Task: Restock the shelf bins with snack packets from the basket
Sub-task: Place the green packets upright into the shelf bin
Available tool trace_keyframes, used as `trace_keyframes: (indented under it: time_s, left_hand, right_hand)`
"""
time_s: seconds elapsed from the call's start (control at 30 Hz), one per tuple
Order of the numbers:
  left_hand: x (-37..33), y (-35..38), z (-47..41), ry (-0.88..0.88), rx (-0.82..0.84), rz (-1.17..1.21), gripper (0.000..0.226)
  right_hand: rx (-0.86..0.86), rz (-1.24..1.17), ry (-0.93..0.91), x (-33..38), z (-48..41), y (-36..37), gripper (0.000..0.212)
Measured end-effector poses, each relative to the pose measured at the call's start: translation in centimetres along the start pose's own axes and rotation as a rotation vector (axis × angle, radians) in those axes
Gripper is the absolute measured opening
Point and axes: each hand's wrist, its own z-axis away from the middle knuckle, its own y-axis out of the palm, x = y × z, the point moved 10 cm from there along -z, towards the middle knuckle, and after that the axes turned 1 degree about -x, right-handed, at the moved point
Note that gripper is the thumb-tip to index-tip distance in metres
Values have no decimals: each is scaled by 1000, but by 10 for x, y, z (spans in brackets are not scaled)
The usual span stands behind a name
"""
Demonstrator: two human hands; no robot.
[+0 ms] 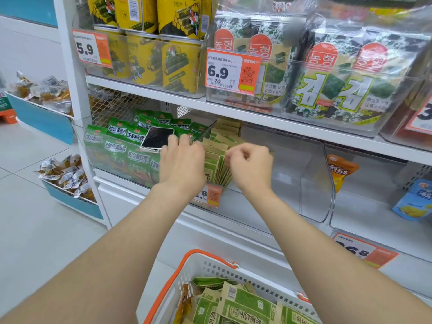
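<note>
A row of tan-and-green snack packets (217, 160) stands upright at the left end of a clear shelf bin (301, 174). My left hand (182, 160) rests over the left side of that row, fingers bent on the packet tops. My right hand (250, 164) has its fingers curled at the row's right side, pinching the top edge of a packet. A white basket with orange handles (210, 265) sits low in front of me, holding several more of the same packets (243, 305).
The bin to the left holds green packets (117, 146) with a phone (157, 137) lying on top. Bins with seaweed packs (339, 76) and yellow cans (145, 57) fill the shelf above. An orange packet (341, 171) and a blue packet (413, 202) stand in the bin to the right.
</note>
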Motion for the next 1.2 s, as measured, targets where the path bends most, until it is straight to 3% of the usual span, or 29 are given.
trace_keyframes:
  time_s: [0.07, 0.1, 0.17, 0.2, 0.33, 0.47, 0.57, 0.7, 0.87, 1.03, 1.13, 1.2]
  left_hand:
    - [-11, -1, 0, 20, -35, 13, 45]
    - [-18, 1, 1, 35, -36, 28, 50]
    - [-28, 7, 1, 41, -34, 49, 66]
    - [-30, 12, 1, 37, -37, 47, 74]
    - [-24, 28, -4, -17, -40, 59, 105]
    - [-16, 32, -14, -51, -59, 70, 105]
    - [-17, 40, -22, -31, -9, 97, 100]
    - [-24, 41, -28, 6, -42, 126, 76]
    - [-23, 41, -33, 20, -36, 192, 79]
    - [-25, 32, -28, 55, -107, 49, 79]
    - [-24, 31, -24, 69, -126, 29, 81]
    - [-23, 31, -22, 86, -134, 35, 85]
  right_hand:
    - [-217, 37, 284, -40, -13, -33, 23]
    - [-204, 24, 463, -65, -16, -36, 21]
    - [55, -97, 719, -96, -13, -5, 17]
    - [206, -144, 734, -100, -12, 15, 20]
    - [503, -252, 587, -88, -15, 77, 52]
    - [649, -327, 581, -78, -13, 95, 68]
    - [625, -393, 503, -64, -20, 100, 54]
    - [553, 88, 129, -56, -35, 95, 28]
    - [538, 473, -15, -68, -51, 66, 28]
    - [353, 764, -66, -81, -82, 32, 67]
    - [457, 914, -24, -95, -80, 36, 95]
    - [480, 1113, -66, -102, -82, 38, 97]
